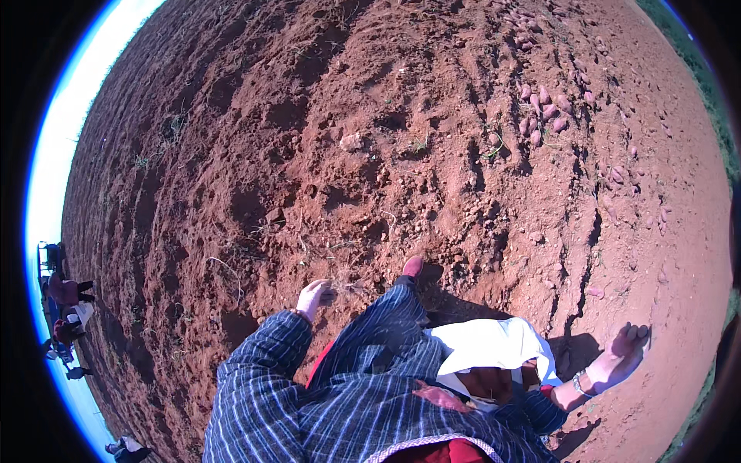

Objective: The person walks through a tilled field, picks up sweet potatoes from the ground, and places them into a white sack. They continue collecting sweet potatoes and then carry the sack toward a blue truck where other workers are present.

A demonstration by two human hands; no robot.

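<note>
My left hand (pixel 314 298) is held out over the red soil, fingers loosely curled, next to some dry, thin stalks (pixel 347 285). Whether it touches them I cannot tell. My right hand (pixel 616 362) hangs out to the right with bent, dark-looking fingers and a bracelet (pixel 579 383) at the wrist. Its palm is in shade, so any small thing in it stays hidden. A white cloth (pixel 492 341) hangs at my waist over a dark striped garment (pixel 341 411). One reddish shoe (pixel 413 266) shows on the ground.
Sweet potatoes (pixel 544 113) lie in a small heap ahead to the right, with more heaped (pixel 524 29) beyond. A few single ones (pixel 595 292) are scattered on the right. The tilled ground (pixel 260 144) is ridged and cloddy. People (pixel 69 292) stand near a blue vehicle (pixel 51 272) far left.
</note>
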